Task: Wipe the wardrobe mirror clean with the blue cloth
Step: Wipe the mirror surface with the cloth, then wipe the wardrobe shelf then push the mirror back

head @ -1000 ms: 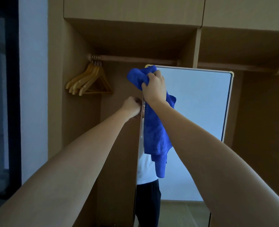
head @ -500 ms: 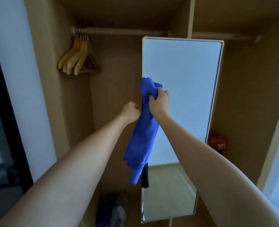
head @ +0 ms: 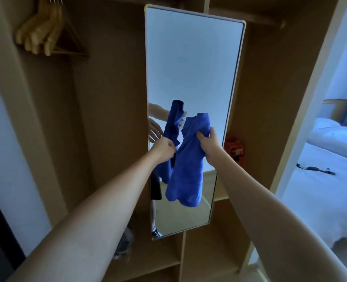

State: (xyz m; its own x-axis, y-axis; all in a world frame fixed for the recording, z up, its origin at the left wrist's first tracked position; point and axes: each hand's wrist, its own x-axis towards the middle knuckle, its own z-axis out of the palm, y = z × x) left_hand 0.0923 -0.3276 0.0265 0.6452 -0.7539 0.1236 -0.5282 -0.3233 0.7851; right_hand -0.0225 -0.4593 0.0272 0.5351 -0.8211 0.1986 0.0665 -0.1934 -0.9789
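- In front of the wardrobe mirror, at about mid-height, the blue cloth is hanging between both hands, its lower part drooping loose before the glass.
- The right hand is gripping a bunched fold near the cloth's top, fingers curled into the fabric.
- The left hand is pinching the cloth's left edge, fingers closed on it.
- Whether the cloth is touching the glass cannot be told; its reflection is showing just behind it.
- Judgement: the cloth is looking soft, light and limp, so it is likely to flop unless gathered into a pad; best hold is a wad in the palm.
- Judgement: the mirror is rigid but breakable, so moderate flat pressure is advisable.
- Wooden hangers are hanging upper left.
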